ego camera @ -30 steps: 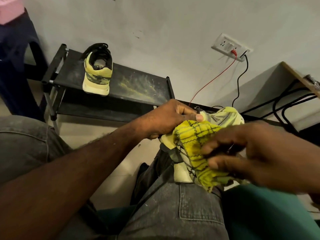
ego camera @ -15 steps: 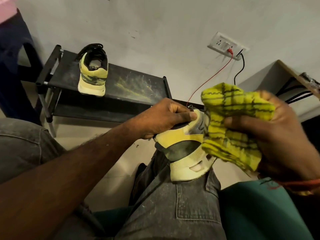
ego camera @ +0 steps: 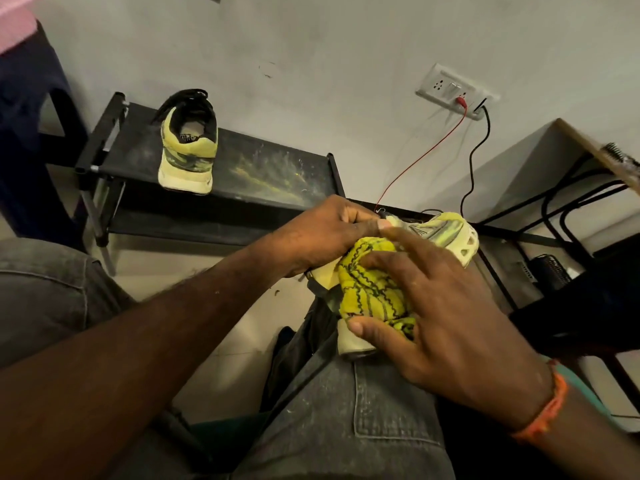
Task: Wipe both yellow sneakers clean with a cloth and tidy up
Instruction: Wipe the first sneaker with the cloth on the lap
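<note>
Two yellow sneakers, one in hand, one shelved. First sneaker: lies across the person's right thigh, near centre, toe pointing far-right, pale sole edge facing the camera. Left hand: fingers curled round the collar of this sneaker, gripping it. Right hand: thumb and fingers bunched round a yellow cloth with dark wavy stripes, pressing it against the sneaker's side; index finger extended toward the left hand's fingertips. Orange wristband on the right wrist. Second sneaker: stands upright on the top of a black shoe rack, far left, heel toward the camera, black laces and lining showing. Rack top bears yellowish dust smears to the right of that sneaker. Grey jeans cover both legs in the near field. Wall socket plate, far right, carries a red wire and a black cable running down the wall. Wooden desk edge at far right, black metal legs beneath.
</note>
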